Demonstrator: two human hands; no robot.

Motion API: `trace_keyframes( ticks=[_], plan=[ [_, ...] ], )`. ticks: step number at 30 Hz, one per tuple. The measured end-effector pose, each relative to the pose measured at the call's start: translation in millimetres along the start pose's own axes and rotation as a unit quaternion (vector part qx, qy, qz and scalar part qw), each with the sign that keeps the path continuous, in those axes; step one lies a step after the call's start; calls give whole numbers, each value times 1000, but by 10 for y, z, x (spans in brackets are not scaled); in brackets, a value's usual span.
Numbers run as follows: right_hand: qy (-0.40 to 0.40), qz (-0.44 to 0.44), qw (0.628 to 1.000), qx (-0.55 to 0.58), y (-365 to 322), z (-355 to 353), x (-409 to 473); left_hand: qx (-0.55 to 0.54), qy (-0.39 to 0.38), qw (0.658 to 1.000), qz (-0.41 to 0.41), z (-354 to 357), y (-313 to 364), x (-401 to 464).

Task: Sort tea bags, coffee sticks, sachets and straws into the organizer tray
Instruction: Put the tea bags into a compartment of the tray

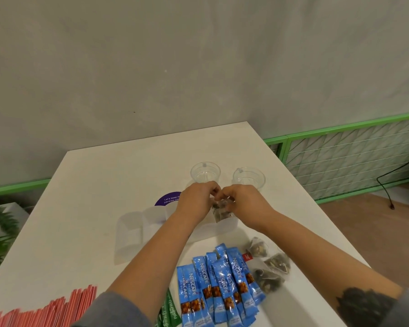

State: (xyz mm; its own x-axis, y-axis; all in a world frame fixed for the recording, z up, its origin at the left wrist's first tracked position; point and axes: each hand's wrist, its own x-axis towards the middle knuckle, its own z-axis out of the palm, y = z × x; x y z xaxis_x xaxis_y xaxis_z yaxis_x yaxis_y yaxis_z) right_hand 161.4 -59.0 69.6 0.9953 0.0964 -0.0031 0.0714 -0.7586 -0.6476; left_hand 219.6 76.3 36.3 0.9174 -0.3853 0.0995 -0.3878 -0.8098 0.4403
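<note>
My left hand [196, 200] and my right hand [242, 204] meet over the right end of the translucent white organizer tray [137, 230]. Between them both hands pinch a pyramid tea bag [221, 210] with dark leaves, held just above the tray's right compartment. Three more tea bags [269, 267] lie on the white table at the near right. A fan of several blue Nescafe coffee sticks [220, 286] lies in front of me. Green sachets [169, 312] peek out under my left forearm. Red-and-white straws [47, 310] lie at the near left.
Two clear plastic cups [205, 172] [249, 178] stand just beyond my hands. A purple round sticker [167, 199] is on the table [92, 185]. A grey wall rises behind; green railing and a black cable [385, 192] are at the right, plants at the left.
</note>
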Motion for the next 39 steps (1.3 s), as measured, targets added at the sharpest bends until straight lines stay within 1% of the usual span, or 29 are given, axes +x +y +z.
trace_keyframes(
  ticks=[5,10,12,15,17,21,23,26,29,31,33,36,39],
  plan=[
    [16,-3,999,-38,69,20,-15,-18,-10,1000,3,11,-22,6],
    [25,-16,989,-148,98,99,-58,-7,-11,1000,24,-11,-21,-48],
    [12,-41,978,-204,112,149,-93,14,-32,999,25,-14,-18,-71],
    [-35,-82,955,-282,167,227,-120,64,-86,994,11,-13,13,-83],
    [-57,-81,948,-302,193,274,-122,91,-107,990,5,-6,39,-90],
    [-65,-91,942,-316,213,299,-103,129,-131,983,0,-7,93,-104],
    [-72,-74,949,-297,197,260,-105,118,-125,985,0,-20,108,-114],
    [-62,-53,975,-206,188,164,-128,66,-79,995,6,-37,104,-141],
    [-11,-42,993,-109,207,4,-190,24,-17,999,22,-38,113,-171],
    [22,-27,997,-63,247,-105,-240,-4,19,999,29,-31,163,-214],
    [43,-12,998,-32,311,-197,-285,-37,40,998,36,-23,258,-268],
    [63,7,998,-5,407,-310,-354,-68,33,996,53,12,443,-344],
    [74,12,997,5,502,-391,-442,-75,-9,995,59,84,614,-402]
  ],
)
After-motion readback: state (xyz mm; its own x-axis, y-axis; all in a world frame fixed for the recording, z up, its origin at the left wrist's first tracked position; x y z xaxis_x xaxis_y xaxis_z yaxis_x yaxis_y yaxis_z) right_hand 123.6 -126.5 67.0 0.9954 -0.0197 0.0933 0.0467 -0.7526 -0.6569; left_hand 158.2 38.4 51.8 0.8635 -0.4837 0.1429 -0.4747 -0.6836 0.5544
